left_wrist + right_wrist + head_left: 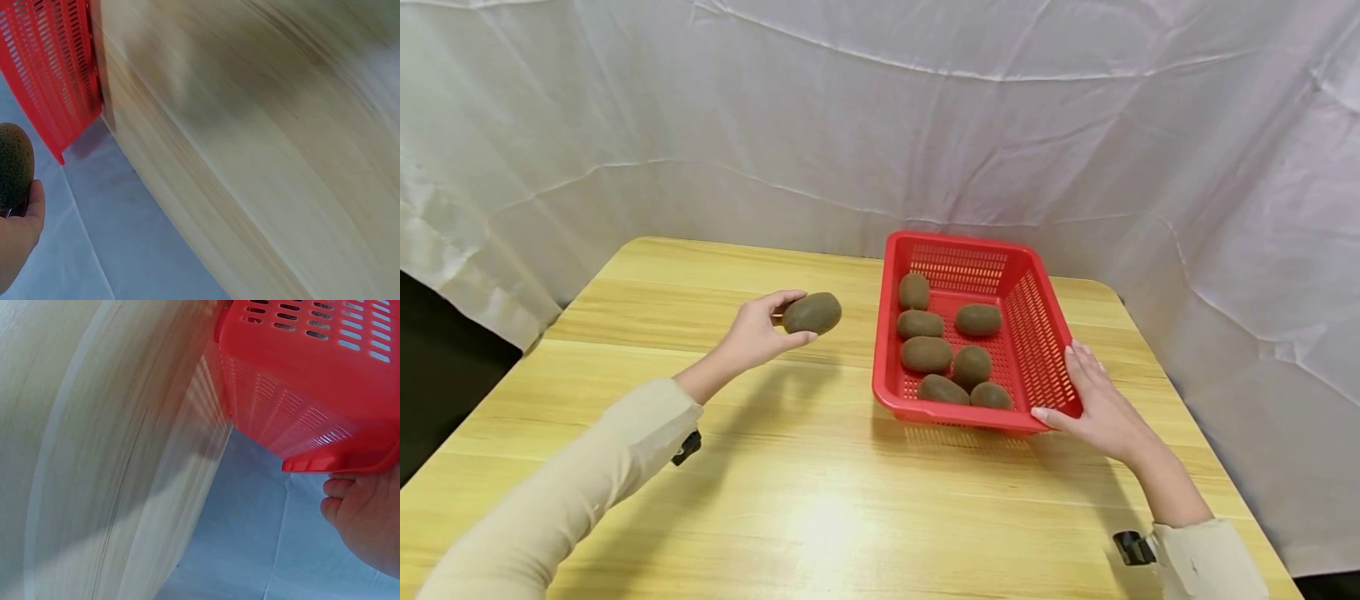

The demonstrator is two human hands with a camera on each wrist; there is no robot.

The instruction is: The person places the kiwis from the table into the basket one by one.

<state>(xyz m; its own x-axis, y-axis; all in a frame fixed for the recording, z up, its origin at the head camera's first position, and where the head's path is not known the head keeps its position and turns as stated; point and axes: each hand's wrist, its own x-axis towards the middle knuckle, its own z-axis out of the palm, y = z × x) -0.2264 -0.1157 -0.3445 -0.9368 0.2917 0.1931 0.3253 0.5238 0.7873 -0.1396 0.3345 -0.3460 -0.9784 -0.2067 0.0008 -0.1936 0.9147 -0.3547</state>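
My left hand (765, 332) grips a brown kiwifruit (812, 313) between thumb and fingers, raised over the table to the left of a red plastic basket (951, 412). The same kiwifruit (15, 165) shows at the left edge of the left wrist view, partly cut off. Several kiwifruits (927, 354) lie inside the basket, mostly along its left side and near end. At the basket's near right corner, my right hand (1101, 414) holds the rim, thumb at the front edge and fingers along the right side. Curled fingertips (335, 494) appear under the rim in the right wrist view.
The wooden table (700, 517) has rounded far corners. A pale cloth curtain (820, 125) hangs behind it and along its right side. The basket stands toward the far right of the tabletop.
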